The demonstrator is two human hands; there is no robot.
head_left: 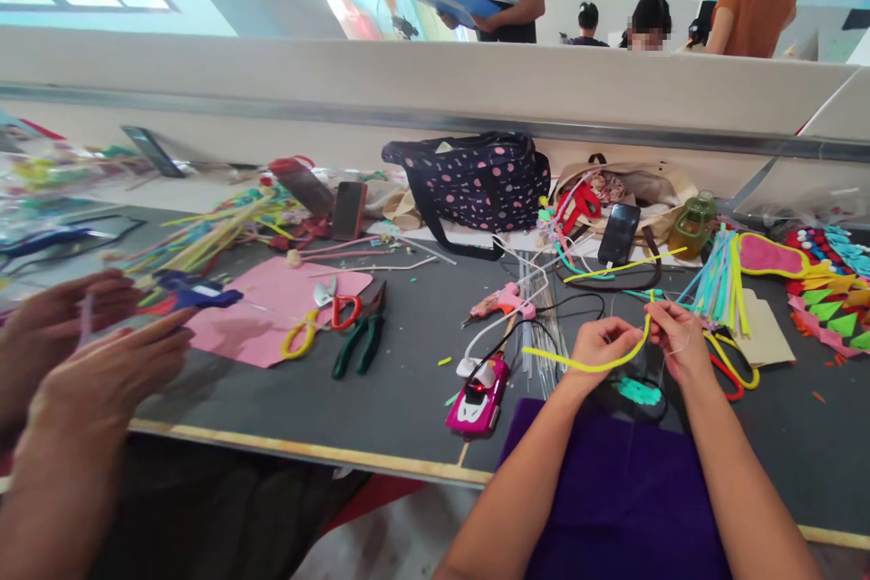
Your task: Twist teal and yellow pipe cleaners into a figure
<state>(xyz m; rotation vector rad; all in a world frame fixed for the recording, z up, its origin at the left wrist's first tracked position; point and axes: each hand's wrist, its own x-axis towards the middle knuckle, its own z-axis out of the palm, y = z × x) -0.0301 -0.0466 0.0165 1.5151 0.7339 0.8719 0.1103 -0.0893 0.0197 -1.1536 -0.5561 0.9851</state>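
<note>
The person holds a yellow strip (591,364) between both hands, just above the near part of the table (408,381). The left hand (602,343) is closed on the strip near its middle, with the fingers curled over it, and the strip's free end goes out to the left from this hand. The right hand (676,340) pinches the other end between thumb and fingers, where the strip bends upward. The strip hangs in a soft curve between the two hands, and the hands are near each other but do not touch. Under the forearms lies a purple cloth (612,489), and just below the hands is a small green piece (639,391). To the left of the left hand stands a pink toy car (477,397), and behind it lies a pink glue gun (499,301). More to the left are green pliers (360,340), scissors (323,317) with one yellow and one red handle, and a pink sheet (272,308). At the far left a co-worker's two hands (88,344) are close together; what they hold is blurred. Near the wall stand a dotted bag (476,181) and a black phone (618,234). The table is dark grey with a pale edge. Behind the low wall (408,82) several people stand or sit in a bright room.
</note>
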